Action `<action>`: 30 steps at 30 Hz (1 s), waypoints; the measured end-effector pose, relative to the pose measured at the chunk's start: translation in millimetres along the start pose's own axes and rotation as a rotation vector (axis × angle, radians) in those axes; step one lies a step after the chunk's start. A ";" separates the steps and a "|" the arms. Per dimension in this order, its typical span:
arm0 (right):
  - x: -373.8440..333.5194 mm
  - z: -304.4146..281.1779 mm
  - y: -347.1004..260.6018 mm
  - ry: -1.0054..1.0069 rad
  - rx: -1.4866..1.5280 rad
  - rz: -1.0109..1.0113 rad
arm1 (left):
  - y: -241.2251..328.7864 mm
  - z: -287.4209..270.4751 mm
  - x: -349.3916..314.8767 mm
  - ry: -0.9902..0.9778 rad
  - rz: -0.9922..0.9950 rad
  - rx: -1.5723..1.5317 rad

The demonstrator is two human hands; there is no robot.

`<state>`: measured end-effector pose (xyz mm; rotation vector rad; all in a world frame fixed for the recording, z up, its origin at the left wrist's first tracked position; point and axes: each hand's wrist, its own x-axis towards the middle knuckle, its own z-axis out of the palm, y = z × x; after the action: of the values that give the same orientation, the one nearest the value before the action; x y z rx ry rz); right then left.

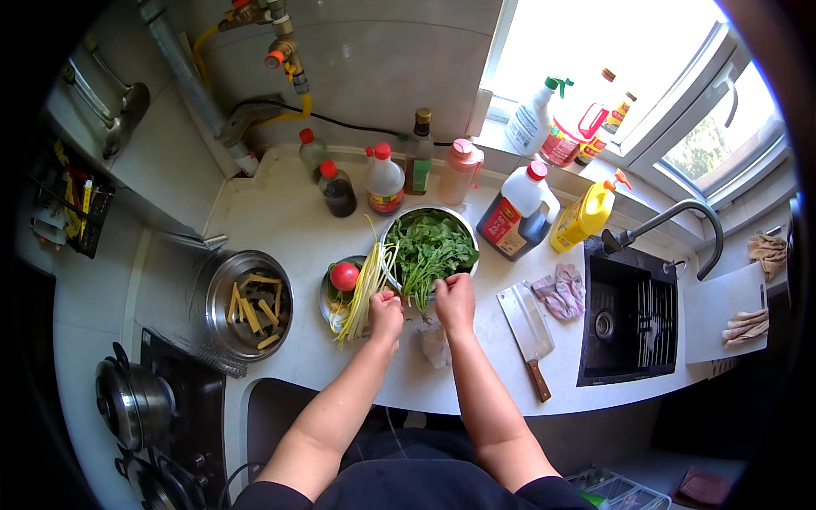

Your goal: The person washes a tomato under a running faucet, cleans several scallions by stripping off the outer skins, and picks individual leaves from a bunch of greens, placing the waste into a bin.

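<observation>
A steel bowl heaped with leafy greens stands in front of me, their stems hanging over the near rim. My left hand is closed beside those stems, close to a bunch of pale yellow stalks. At the bowl's near right edge, my right hand is closed with its fingertips against the greens. Whatever either hand pinches is hidden by the fingers. A round red tomato rests on a plate left of the bowl, partly covered by the stalks. Crumpled clear plastic lies between my forearms.
To the right lie a cleaver, a pinkish cloth and a black sink. A steel pot with tan strips stands left. Several bottles line the back, including a large dark-liquid jug and a yellow bottle.
</observation>
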<state>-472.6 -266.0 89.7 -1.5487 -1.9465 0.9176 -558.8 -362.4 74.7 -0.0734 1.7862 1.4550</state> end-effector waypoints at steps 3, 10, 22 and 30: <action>23.2 -2.0 26.7 0.097 0.313 0.440 | 4.2 7.6 2.0 -0.020 -0.166 -0.186; 49.8 -21.0 50.5 -0.237 0.770 0.678 | 23.4 20.6 -9.2 -0.028 -0.237 -0.193; 47.8 -76.6 44.7 -0.028 0.564 0.466 | 16.3 45.5 -21.4 -0.053 -0.208 -0.155; 45.4 -75.7 58.9 -0.019 0.545 0.466 | 19.3 19.6 4.5 0.105 -0.052 -0.151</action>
<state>-390.6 -198.8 93.5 -1.6630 -1.1990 1.5034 -561.0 -337.6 87.2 -0.2759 1.7417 1.5715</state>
